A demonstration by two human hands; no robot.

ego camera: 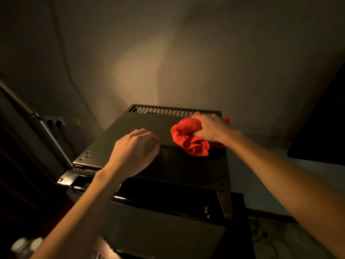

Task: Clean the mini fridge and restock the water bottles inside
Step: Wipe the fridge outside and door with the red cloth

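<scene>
Gripping bunched red cloth (190, 141), right hand (211, 128) atop dark fridge (130, 124).

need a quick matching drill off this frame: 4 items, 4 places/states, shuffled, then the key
Items:
1. red cloth
2. left hand
3. right hand
4. vent slots

Places/states:
A. along the far edge of the fridge top
B. gripping the cloth
C. bunched on the top, near its right side
D. resting on the top, holding nothing

Pairs: 1-C, 2-D, 3-B, 4-A
</scene>
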